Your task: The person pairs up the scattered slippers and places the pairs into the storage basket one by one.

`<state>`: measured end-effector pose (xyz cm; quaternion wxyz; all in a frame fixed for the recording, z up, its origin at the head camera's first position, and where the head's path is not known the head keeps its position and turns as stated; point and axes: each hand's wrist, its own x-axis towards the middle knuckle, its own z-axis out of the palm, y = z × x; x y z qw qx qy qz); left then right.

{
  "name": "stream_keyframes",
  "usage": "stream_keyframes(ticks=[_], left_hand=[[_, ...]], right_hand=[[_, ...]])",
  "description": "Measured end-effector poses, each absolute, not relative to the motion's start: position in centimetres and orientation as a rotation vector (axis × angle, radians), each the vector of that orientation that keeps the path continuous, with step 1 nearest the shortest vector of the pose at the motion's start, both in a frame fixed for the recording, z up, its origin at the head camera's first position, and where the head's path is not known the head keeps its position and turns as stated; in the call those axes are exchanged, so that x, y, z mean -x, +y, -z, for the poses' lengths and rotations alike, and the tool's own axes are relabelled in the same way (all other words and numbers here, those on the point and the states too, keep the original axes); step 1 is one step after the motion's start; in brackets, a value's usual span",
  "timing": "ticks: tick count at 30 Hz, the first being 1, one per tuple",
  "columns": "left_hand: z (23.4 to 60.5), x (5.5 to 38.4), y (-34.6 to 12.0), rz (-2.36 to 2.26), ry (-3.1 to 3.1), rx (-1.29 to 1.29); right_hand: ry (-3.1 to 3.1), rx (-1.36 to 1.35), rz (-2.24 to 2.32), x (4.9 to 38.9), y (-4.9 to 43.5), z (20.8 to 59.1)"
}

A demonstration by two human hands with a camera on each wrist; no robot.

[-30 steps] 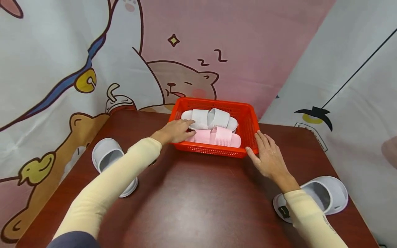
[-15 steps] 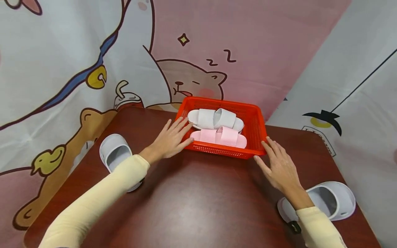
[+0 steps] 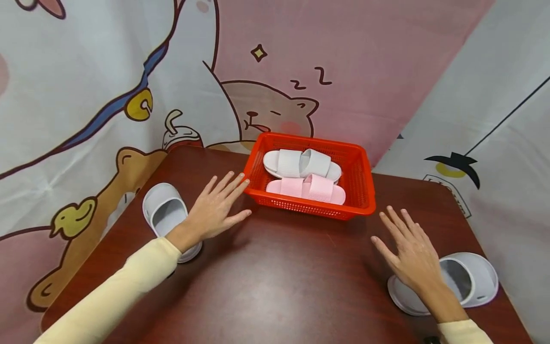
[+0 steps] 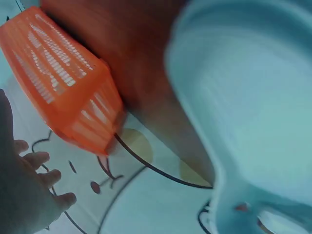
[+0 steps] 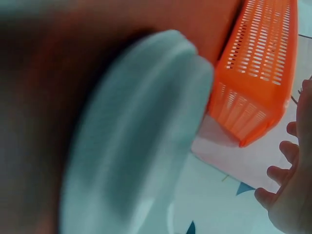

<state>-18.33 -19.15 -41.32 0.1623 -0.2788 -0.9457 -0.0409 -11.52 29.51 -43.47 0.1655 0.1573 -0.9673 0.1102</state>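
At the back of the table stands a red plastic basket [image 3: 301, 206] with perforated walls. Inside it lie a white slide slipper [image 3: 315, 164] and, in front of that, a pink slide slipper [image 3: 320, 188]. My left hand [image 3: 210, 212] hovers with spread fingers just off the basket's left front corner, holding nothing. My right hand [image 3: 408, 253], fingers extended, is to the right of the basket, apart from it. A grey clog [image 3: 165, 205] rests at the left, partly behind the left forearm. Another grey clog [image 3: 481, 277] is at the right, partly covered by the right hand and wrist.
The dark reddish-brown table [image 3: 275, 272] reaches up to a cartoon-printed cloth [image 3: 365, 71] at the back and sides. In the left wrist view the left clog [image 4: 243, 97] looms large; in the right wrist view the right clog [image 5: 141, 131] does.
Both hands have drawn away from the basket, the left toward the left and nearer, the right toward the right and nearer. The slippers stay in the basket.
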Motion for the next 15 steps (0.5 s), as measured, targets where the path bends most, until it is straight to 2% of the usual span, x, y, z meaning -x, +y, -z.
stream_keyframes(ticks=[8, 15], left_hand=[[41.9, 18.1, -24.3, 0.232, -2.785, 0.6], [41.7, 17.7, -30.6, 0.248, -2.951, 0.637]], right_hand=[[-2.823, -0.399, -0.257, 10.1, 31.3, 44.5], [-2.926, -0.321, -0.3, 9.0, 34.9, 44.8]])
